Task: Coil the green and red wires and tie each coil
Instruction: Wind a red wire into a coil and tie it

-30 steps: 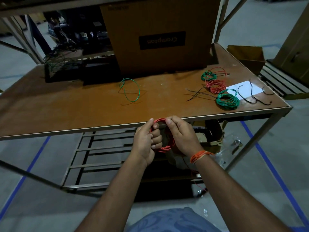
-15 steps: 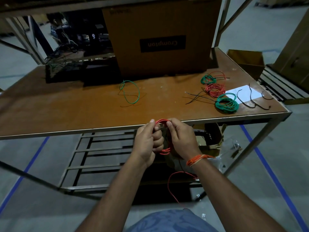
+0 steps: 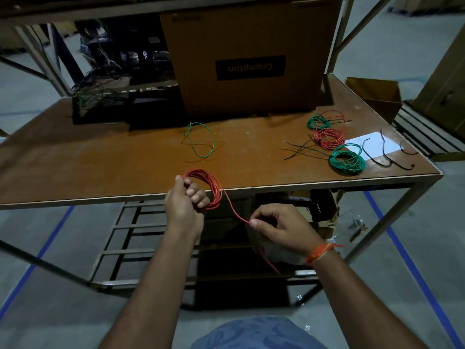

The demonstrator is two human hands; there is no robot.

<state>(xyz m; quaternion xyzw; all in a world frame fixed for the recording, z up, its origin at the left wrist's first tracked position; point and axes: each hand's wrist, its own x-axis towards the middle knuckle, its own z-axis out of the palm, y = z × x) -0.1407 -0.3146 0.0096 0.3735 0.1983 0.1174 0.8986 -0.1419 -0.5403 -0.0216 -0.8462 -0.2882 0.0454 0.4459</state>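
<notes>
Red coil [image 3: 212, 188] sits in the left hand [image 3: 185, 205], fingers curled tight round its near-left side, right at the table's [image 3: 100, 157] near edge. Right hand [image 3: 279, 227] is lower and to the right, thumb and forefinger pinching the loose red tail [image 3: 235, 211] that runs off the coil. Both forearms reach forward, an orange thread [image 3: 319, 253] on the right wrist. On the brown table: a loose green wire [image 3: 201, 139] mid-top, finished coils [image 3: 347, 159] far right, a cardboard box [image 3: 249, 56] behind. Grey floor below, blue tape lines.
</notes>
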